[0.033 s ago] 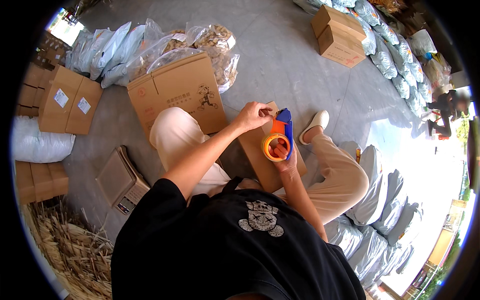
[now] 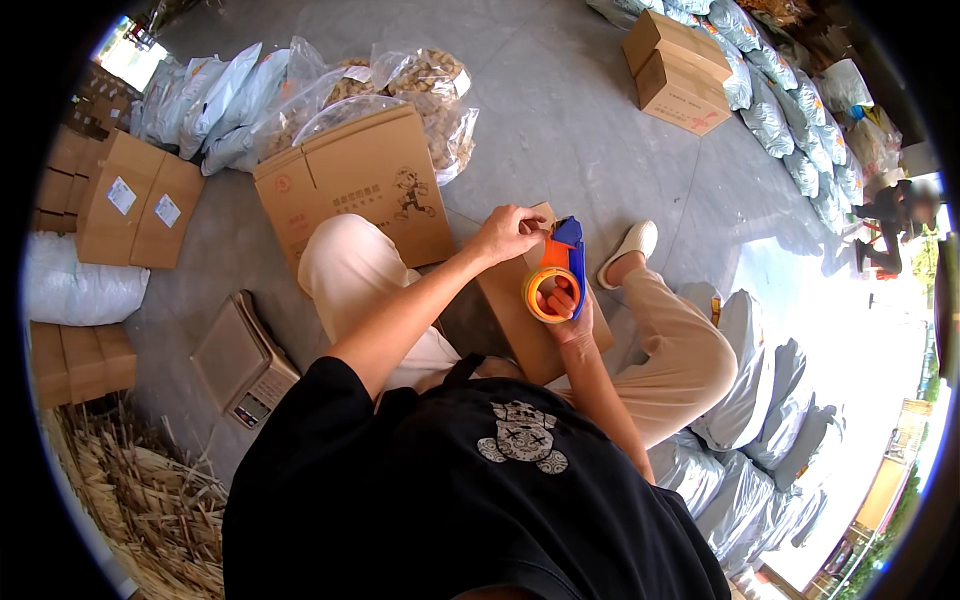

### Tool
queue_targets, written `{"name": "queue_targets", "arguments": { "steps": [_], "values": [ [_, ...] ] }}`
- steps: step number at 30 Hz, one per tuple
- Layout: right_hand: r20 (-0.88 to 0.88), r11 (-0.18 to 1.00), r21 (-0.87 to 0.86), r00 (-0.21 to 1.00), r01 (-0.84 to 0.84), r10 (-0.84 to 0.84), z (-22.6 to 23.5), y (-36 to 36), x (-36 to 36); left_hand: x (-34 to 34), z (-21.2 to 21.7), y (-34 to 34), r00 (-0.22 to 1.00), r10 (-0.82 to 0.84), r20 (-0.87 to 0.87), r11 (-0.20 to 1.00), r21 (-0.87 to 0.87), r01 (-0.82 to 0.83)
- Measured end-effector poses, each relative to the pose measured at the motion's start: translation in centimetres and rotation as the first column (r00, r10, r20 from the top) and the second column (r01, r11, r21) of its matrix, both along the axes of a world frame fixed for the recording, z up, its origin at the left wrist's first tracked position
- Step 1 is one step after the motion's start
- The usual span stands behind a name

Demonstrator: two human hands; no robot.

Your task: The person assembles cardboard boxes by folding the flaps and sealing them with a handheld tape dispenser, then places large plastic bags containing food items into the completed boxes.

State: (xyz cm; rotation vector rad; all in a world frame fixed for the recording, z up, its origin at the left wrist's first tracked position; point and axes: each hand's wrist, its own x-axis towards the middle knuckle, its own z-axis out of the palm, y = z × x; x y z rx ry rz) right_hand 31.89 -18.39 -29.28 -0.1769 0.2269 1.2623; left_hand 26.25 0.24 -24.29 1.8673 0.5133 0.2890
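A blue-and-orange tape dispenser (image 2: 569, 256), loaded with a yellow-rimmed roll of tape, is gripped in my right hand (image 2: 568, 312), whose fingers pass through the roll. Close to the dispenser's far end, my left hand (image 2: 510, 234) is closed, with thumb and forefinger pinched together. Whatever lies between those fingertips is too small to make out. Under both hands, between my legs, a closed brown cardboard box (image 2: 520, 318) stretches away from me. A larger flattened-looking carton (image 2: 350, 170) with a printed cartoon figure leans beyond my left knee.
Clear bags of brown chunks (image 2: 430, 95) sit behind the large carton. A scale (image 2: 240, 360) lies on the floor at left, near stacked boxes (image 2: 140, 200) and dry straw (image 2: 130, 480). Grey filled bags (image 2: 740, 400) line my right. Two boxes (image 2: 680, 75) and a person (image 2: 895, 215) are farther off.
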Motion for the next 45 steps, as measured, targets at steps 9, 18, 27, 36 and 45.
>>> {"name": "queue_targets", "arguments": {
  "steps": [9, 18, 27, 36, 45],
  "values": [
    [0.006, 1.000, -0.001, 1.000, -0.002, 0.002, 0.2, 0.0, -0.1, 0.8, 0.3, -1.0, 0.993, 0.094, -0.076, 0.993, 0.078, -0.088],
    [0.028, 0.999, -0.046, 1.000, -0.009, 0.010, 0.5, 0.2, -0.2, 0.8, 1.1, -0.3, 0.997, -0.031, -0.075, 0.935, 0.352, 0.055],
    [0.038, 0.998, -0.010, 0.997, -0.068, 0.069, 0.2, 0.3, -0.1, 0.5, 1.9, 3.1, 0.961, -0.274, -0.044, 0.231, 0.967, 0.111],
    [0.054, 0.996, 0.005, 0.994, -0.091, 0.090, 0.1, 0.5, -0.1, -1.2, -3.5, 6.0, 0.976, 0.001, -0.219, 0.861, 0.496, 0.111],
    [0.514, 0.906, -0.408, 0.849, 0.111, 0.127, 4.4, 1.5, -0.5, -1.8, -4.6, 1.1, 0.919, 0.033, -0.392, 0.954, 0.285, 0.088]
  ]
}}
